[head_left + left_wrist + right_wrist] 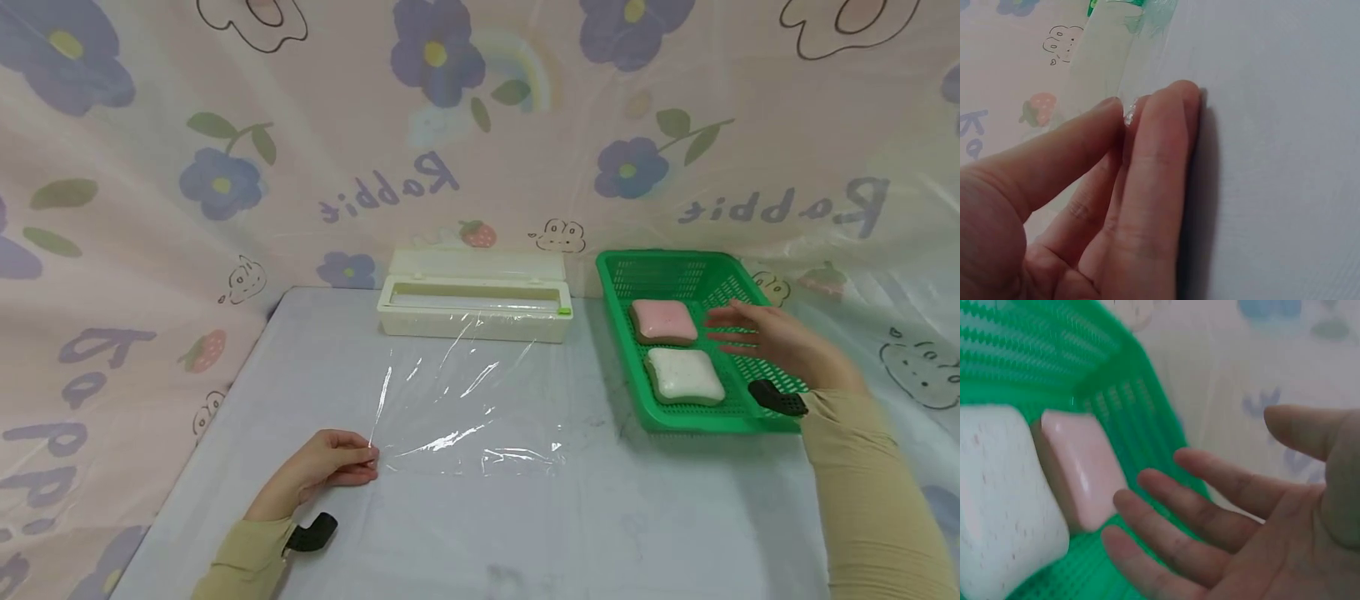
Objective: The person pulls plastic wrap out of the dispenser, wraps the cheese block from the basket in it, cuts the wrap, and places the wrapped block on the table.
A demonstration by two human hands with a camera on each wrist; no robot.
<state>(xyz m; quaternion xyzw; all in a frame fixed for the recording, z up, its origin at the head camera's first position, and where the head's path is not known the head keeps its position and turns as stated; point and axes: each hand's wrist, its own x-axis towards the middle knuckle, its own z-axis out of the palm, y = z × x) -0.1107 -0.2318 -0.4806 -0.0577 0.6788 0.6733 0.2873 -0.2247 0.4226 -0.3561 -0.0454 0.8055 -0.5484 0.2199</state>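
A sheet of clear plastic wrap (465, 400) stretches over the table from a white dispenser box (472, 325). My left hand (333, 462) pinches the near left corner of the wrap between thumb and fingers, low over the tabletop; the left wrist view shows a shiny bit of film at those fingertips. Over the right side of a green plastic basket (645, 412), my right hand (772, 337) is spread with nothing in it. Its fingertips point at a pink sponge-like block (1088, 469). A white block (684, 375) of the same shape lies nearer in the basket.
The dispenser's lid (476, 262) stands raised at the back, with a small green tab (564, 311) at the box's right end. A printed curtain (480, 150) hangs behind and beside the white table (637, 517).
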